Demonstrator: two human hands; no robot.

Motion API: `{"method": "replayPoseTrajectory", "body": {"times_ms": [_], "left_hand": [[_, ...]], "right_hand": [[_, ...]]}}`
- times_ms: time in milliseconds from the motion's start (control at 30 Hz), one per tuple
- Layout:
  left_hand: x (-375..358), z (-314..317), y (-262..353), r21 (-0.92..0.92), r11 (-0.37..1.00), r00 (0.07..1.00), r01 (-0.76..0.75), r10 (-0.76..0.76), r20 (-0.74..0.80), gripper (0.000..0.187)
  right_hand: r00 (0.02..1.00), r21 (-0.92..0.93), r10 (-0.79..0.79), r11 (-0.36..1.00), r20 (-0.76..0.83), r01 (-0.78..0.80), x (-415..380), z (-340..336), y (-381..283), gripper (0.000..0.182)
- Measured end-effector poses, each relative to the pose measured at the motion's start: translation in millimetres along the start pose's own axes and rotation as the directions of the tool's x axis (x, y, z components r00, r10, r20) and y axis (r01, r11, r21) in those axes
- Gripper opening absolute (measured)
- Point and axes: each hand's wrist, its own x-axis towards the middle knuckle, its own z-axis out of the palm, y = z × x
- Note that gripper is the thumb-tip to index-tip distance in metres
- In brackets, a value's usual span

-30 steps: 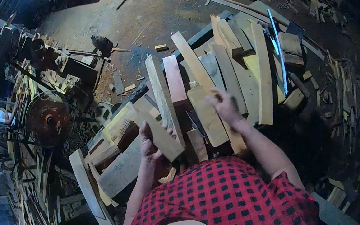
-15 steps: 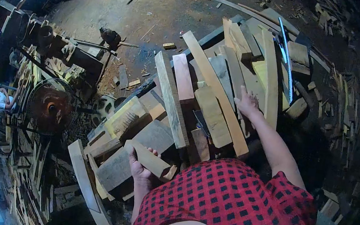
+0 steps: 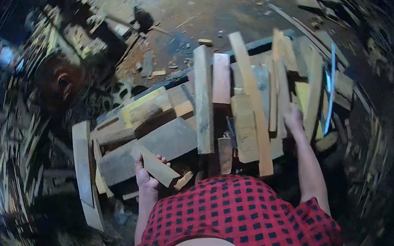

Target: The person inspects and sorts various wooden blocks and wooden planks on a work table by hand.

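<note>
Low in the picture, my left hand [image 3: 147, 178] is closed round a short, pale wooden block [image 3: 158, 169], thumb on its near side and fingertips showing past its far edge. My right hand [image 3: 293, 120] is over the right part of the wood pile, with its fingers curled at the edge of a long, narrow wooden board [image 3: 282, 98]; blur hides part of the grip. Left of that board, a long, light curved wooden piece [image 3: 252, 93] slants across the pile, over a thick wooden block [image 3: 244, 129].
A thick grey beam [image 3: 203, 100] and a pinkish board [image 3: 221, 79] lie in the middle of the pile. A bright bluish strip [image 3: 330, 88] is at the right. Scrap wood [image 3: 27, 146] heaps up at left, near a round rusty fan-like thing [image 3: 61, 80].
The view has turned, shifting the pile. My right hand's fingers, stretched out before, are now curled at the narrow board, which seems tilted. My left hand still holds the block.
</note>
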Motion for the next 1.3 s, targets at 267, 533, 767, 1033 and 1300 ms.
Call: {"method": "replayPoseTrajectory", "body": {"times_ms": [267, 533, 767, 1033, 1300], "left_hand": [[-44, -67, 27, -0.141, 0.947, 0.94, -0.287, 0.25, -0.232, 0.055], [-71, -106, 14, -0.125, 0.805, 0.689, -0.581, 0.404, -0.601, 0.062], [-84, -110, 14, -0.355, 0.802, 0.827, -0.481, 0.281, -0.487, 0.068], [-61, -58, 7, -0.174, 0.859, 0.839, -0.481, 0.394, -0.377, 0.088], [-38, -2, -9, -0.258, 0.934, 0.968, -0.247, 0.226, -0.111, 0.068]], "right_hand": [[0.743, 0.567, -0.431, 0.82, 0.512, 0.084, -17, -49, -227, 0.051], [0.086, 0.654, -0.87, 0.426, 0.485, 0.625, -123, 88, -367, 0.05], [-0.268, 0.322, -0.819, -0.108, 0.507, 0.94, -201, 189, -371, 0.056], [-0.2, 0.706, -0.751, 0.444, 0.629, 0.552, -200, 127, -374, 0.068], [-0.129, 0.491, -0.864, 0.148, 0.487, 0.858, -213, 103, -362, 0.078]]}}
